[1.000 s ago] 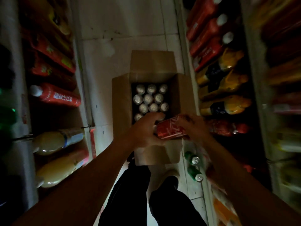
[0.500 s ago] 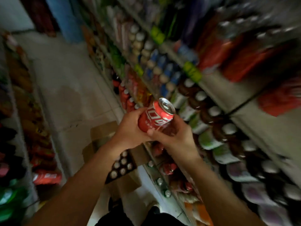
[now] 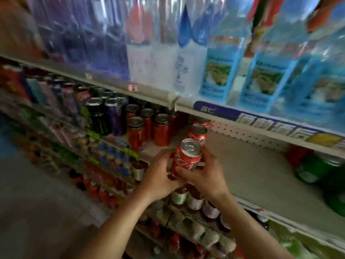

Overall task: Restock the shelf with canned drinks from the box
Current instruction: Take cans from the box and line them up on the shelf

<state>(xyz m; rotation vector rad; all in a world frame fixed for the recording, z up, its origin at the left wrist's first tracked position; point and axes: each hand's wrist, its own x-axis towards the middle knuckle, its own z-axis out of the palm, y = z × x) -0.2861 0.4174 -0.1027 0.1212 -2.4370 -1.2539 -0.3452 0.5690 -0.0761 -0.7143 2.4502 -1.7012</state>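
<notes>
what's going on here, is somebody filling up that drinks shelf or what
A person is restocking. Both hands, the left hand and the right hand, grip one red cola can, upright, at the front edge of the shelf. It is not set down yet. Two matching red cans already stand just behind it, with bare shelf to their right and orange cans to the left. The box is not in view.

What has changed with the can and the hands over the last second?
The red can came up from over the open box on the floor to the front of the shelf, beside the red cans already standing there, and turned from lying sideways to upright. Unchanged: the left hand and right hand both still grip it.
</notes>
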